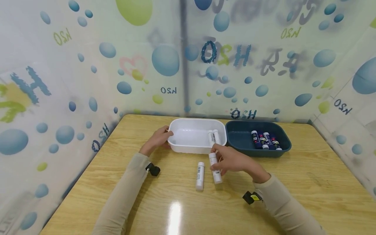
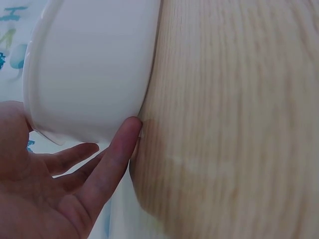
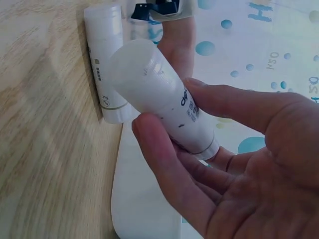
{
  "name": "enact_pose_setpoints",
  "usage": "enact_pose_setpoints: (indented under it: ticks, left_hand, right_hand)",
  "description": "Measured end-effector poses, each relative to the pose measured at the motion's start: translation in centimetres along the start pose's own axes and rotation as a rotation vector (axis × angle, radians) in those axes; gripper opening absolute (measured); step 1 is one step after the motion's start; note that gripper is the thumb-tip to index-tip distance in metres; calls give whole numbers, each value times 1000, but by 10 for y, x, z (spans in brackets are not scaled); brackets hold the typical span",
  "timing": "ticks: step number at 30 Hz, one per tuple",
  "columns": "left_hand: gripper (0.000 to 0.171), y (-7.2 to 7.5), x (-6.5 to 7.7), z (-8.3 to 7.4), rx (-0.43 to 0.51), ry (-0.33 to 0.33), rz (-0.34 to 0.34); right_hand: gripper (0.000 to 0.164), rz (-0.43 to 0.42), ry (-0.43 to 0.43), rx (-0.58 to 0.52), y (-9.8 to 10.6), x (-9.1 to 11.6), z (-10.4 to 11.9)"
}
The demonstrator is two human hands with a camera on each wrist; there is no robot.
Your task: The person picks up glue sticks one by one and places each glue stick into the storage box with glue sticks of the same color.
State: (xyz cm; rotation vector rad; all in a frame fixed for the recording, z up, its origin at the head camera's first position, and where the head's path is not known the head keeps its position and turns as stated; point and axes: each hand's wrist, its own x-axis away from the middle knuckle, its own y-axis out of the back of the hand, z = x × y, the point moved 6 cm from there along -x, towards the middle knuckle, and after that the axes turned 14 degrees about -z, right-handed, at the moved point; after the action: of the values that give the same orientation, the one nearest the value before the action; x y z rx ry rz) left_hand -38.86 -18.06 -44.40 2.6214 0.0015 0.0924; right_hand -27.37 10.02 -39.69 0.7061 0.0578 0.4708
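My right hand pinches a white glue stick between thumb and fingers, tilted, just in front of the white plastic bin. Beside it a second white glue stick stands on the wooden table; in the right wrist view this other glue stick shows behind the held one. My left hand holds the left end of the white bin, thumb over the rim and fingers against the outer wall. Two more white glue sticks lean inside the bin at its right end.
Touching the white bin on its right is a dark blue bin with several dark-labelled, white-capped tubes at its right side. Both stand near the back edge of the wooden table, close to a printed wall covering.
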Motion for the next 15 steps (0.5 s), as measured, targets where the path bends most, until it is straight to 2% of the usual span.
enact_pose_setpoints:
  ticks: [6,15]
  left_hand:
    - [51,0,0,-2,32,-10,6]
    - [51,0,0,1,45,-5,3]
  right_hand:
    - [41,-15,15,-37,8,-2,5]
    - [45,-129,43,-97,35,-2,20]
